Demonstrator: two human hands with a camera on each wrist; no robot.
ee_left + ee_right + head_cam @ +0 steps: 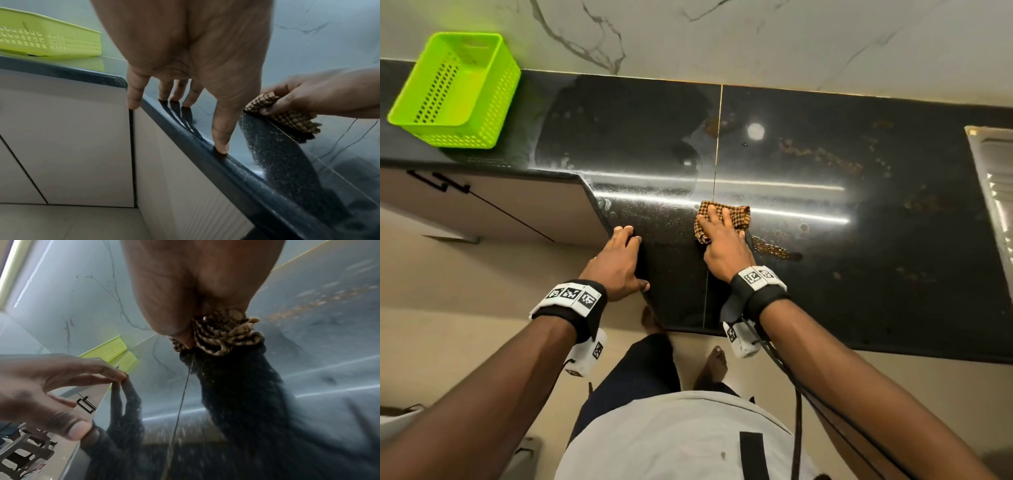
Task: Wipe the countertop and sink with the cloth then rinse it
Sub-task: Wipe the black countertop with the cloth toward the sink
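A brown checked cloth (739, 214) lies bunched on the black speckled countertop (842, 260), right on the seam between two slabs. My right hand (719, 233) covers it, fingers laid over the top and the thumb tucked against its near edge; the cloth (292, 120) shows the same from the left wrist, and it bulges out under the palm (226, 332) in the right wrist view. My left hand (625, 253) rests by its straight fingertips on the counter's angled left edge and holds nothing. A steel sink (993, 178) shows at the far right.
Brown spill marks (772, 250) lie just right of the cloth, with more stains (822, 156) further back and right. A lime green perforated basket (455, 89) stands at the back left by the marble wall. Cabinet doors (493, 205) sit below the left edge.
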